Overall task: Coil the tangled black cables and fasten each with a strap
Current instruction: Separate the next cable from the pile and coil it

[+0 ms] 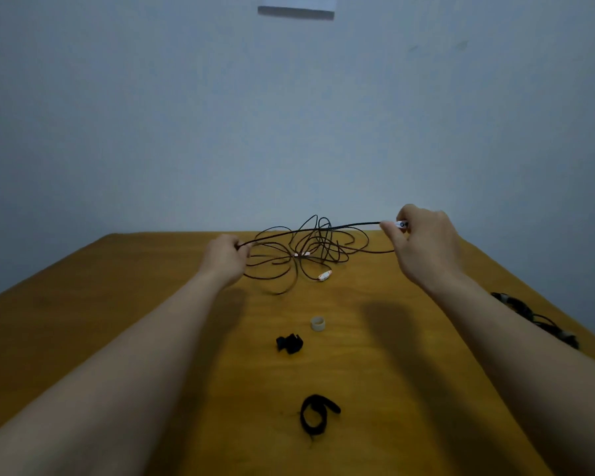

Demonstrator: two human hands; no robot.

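Left hand (225, 257) pinches the thin black cable (310, 231), right hand (423, 242) grips its white plug end, stretched taut above the loopy tangle (306, 255) on smooth wooden table (117, 304)

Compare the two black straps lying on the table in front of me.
The near strap lies as an open loop with a tail; the far strap is bunched into a tight clump. The far strap sits beside the pale ring; the near strap lies apart from it. Both are black and lie loose on the table.
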